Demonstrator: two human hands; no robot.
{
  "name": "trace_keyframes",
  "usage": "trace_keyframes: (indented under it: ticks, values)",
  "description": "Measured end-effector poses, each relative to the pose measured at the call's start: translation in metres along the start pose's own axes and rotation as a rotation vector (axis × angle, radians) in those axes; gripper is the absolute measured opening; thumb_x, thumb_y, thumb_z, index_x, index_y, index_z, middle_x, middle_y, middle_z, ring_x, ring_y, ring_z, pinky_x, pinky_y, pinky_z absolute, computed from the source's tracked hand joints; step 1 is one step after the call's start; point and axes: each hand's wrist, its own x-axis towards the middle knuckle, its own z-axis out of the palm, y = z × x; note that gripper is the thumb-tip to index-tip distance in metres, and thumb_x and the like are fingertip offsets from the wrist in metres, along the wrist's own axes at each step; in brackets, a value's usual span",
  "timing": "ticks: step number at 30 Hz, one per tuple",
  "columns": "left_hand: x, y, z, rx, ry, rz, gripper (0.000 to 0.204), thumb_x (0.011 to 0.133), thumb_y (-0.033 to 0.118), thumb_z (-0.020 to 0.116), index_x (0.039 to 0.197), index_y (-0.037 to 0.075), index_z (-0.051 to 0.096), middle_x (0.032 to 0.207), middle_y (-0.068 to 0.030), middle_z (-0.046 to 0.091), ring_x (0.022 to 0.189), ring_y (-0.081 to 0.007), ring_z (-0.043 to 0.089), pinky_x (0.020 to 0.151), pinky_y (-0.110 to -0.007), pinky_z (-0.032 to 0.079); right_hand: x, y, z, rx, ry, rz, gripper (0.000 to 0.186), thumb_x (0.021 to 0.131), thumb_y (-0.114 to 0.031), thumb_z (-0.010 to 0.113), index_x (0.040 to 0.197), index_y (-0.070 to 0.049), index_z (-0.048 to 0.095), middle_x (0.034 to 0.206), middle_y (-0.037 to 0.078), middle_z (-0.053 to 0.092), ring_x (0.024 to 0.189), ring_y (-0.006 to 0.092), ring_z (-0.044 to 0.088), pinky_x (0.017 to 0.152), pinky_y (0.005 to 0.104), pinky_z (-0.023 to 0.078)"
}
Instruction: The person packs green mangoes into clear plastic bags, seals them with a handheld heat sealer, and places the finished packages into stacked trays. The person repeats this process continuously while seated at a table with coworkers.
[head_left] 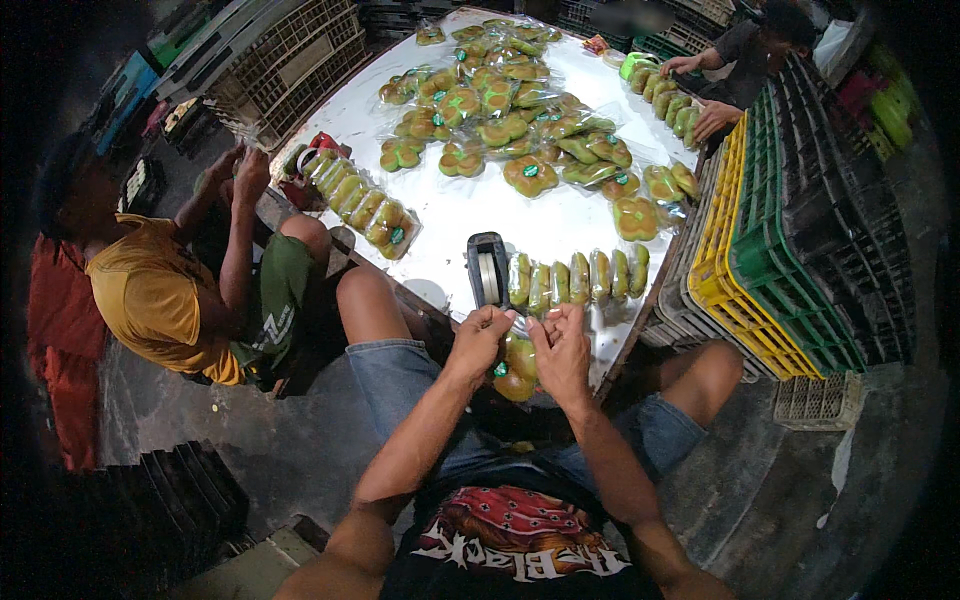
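Observation:
A clear plastic bag of green-and-orange fruit (516, 372) with a small green sticker hangs between my hands, just off the table's near edge. My left hand (478, 347) pinches the bag's gathered top from one side. My right hand (563, 358) grips the same top from the other side, with its fingers closed. Right beyond my left hand stands a black tape dispenser (487, 268) with a pale roll. To its right, wrapped fruit packs (580, 278) stand on edge in a row, close past my right hand.
A heap of bagged fruit (500, 100) covers the middle of the white table (440, 235). Another row of packs (360, 203) lies at the left, near a seated person in yellow (160, 290). Stacked crates (770, 230) rise at the right. A co-worker's hands (715, 118) touch packs at the far right.

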Motion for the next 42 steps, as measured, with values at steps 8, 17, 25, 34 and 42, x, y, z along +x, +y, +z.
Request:
trace_keyframes:
  ticks: [8, 17, 25, 34, 42]
  values:
    - [-0.027, 0.064, 0.007, 0.186, 0.282, 0.652, 0.013, 0.082, 0.005, 0.062, 0.078, -0.002, 0.053, 0.097, -0.0126, 0.052, 0.091, -0.0244, 0.054, 0.086, -0.034, 0.044, -0.011, 0.021, 0.007, 0.633, -0.187, 0.221, 0.050, 0.091, -0.008, 0.069, 0.126, -0.007, 0.033, 0.108, 0.009, 0.057, 0.096, 0.0146, 0.057, 0.078, 0.0289, 0.052]
    - [-0.030, 0.047, 0.007, -0.277, 0.069, 0.178, 0.050, 0.078, 0.003, 0.066, 0.126, 0.007, 0.052, 0.129, -0.0143, 0.047, 0.115, -0.0270, 0.057, 0.096, -0.036, 0.047, -0.020, 0.009, 0.017, 0.929, -0.181, 0.209, 0.075, 0.082, -0.013, 0.080, 0.135, -0.011, 0.026, 0.141, 0.017, 0.038, 0.126, 0.0238, 0.047, 0.094, 0.0366, 0.052]
    - [-0.050, 0.038, -0.010, -0.951, -0.222, -0.331, 0.040, 0.094, 0.023, 0.063, 0.127, 0.003, 0.054, 0.112, -0.0105, 0.065, 0.099, -0.0232, 0.066, 0.086, -0.039, 0.055, 0.009, 0.010, -0.010, 0.108, -0.170, -0.001, 0.061, 0.087, -0.021, 0.076, 0.133, -0.008, 0.038, 0.142, 0.017, 0.037, 0.129, 0.0306, 0.045, 0.103, 0.0426, 0.044]
    - [-0.045, 0.036, -0.011, -0.370, -0.393, -0.239, 0.056, 0.088, 0.019, 0.073, 0.133, -0.001, 0.047, 0.108, -0.0061, 0.062, 0.093, -0.0162, 0.062, 0.083, -0.031, 0.051, 0.032, -0.075, -0.050, 0.323, -0.848, 0.003, 0.014, 0.100, -0.012, 0.052, 0.097, 0.000, 0.057, 0.091, 0.005, 0.056, 0.082, 0.0119, 0.056, 0.077, 0.0277, 0.047]
    - [-0.048, 0.032, -0.013, -0.296, -0.437, -0.202, 0.048, 0.083, -0.002, 0.064, 0.129, 0.000, 0.050, 0.110, -0.0094, 0.063, 0.096, -0.0191, 0.064, 0.083, -0.032, 0.052, 0.032, -0.049, -0.041, -0.105, -0.742, 0.070, 0.039, 0.093, -0.023, 0.068, 0.067, 0.002, 0.054, 0.055, 0.002, 0.044, 0.053, 0.0094, 0.038, 0.050, 0.0317, 0.034]
